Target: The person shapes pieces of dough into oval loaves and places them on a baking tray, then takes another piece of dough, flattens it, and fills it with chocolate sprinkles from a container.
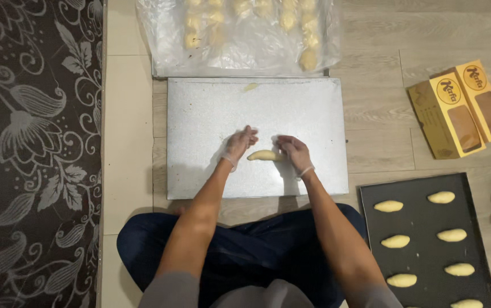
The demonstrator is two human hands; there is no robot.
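The floor (382,40) was made of pale wood-look boards. A dark rug with a grey leaf and flower pattern (34,142) lay down the left side of the frame. A person sat on the floor in dark blue trousers, at the bottom middle of the frame. A flat silver metal sheet (200,102) lay on the floor in the middle of the frame, just in front of the person's knees.

Both hands wore thin clear gloves. The left hand (238,144) was near the middle of the sheet. Its fingers were bent loosely, and its grip was partly open. It sat just beside the left end of a small long piece of pale dough (262,155), and I could not tell if it touched it. The right hand (293,151) rested on the right end of the dough with its fingers curled over it, lightly closed.

At the top of the frame, more dough lumps lay under clear plastic wrap (165,34). A dark baking tray (422,239) at the lower right held shaped dough pieces in two rows. Two yellow boxes (457,108) lay on the floor at the right
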